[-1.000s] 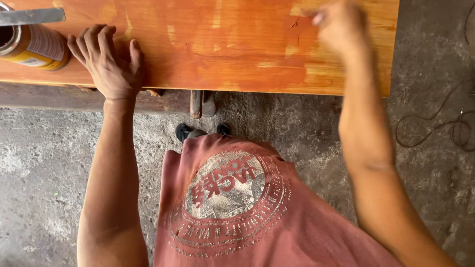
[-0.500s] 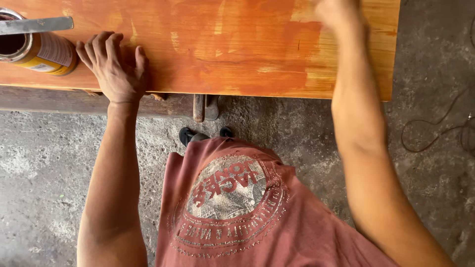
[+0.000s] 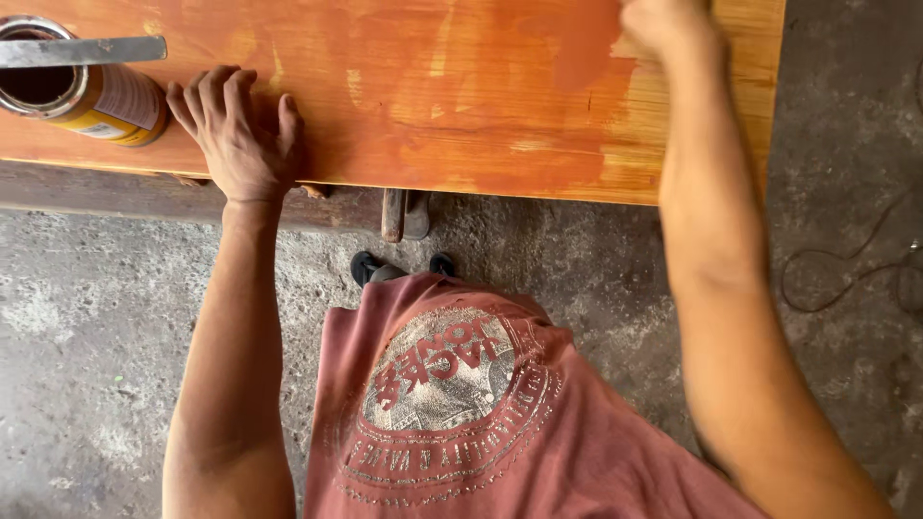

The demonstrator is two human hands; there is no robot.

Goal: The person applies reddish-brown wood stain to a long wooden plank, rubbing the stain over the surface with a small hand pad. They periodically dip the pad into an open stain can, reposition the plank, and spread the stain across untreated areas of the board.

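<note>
A long wooden board lies across the top of the view, most of it wet with orange-brown stain and its right end paler. My left hand rests flat on the board's near edge with fingers spread, holding nothing. Just left of it an open tin can stands on the board, with a flat metal strip lying across its mouth. My right hand is on the board at the top edge of the view, blurred and partly cut off. Whether it holds anything I cannot see.
A dark wooden beam and a small upright support sit under the board's near edge. Below is a rough concrete floor, with my dark shoes close to the support. A thin cable loops on the floor at right.
My right hand has slid left along the board's far part, and the stained area there looks wider. The left hand stays flat beside the can; the view has shifted slightly.
</note>
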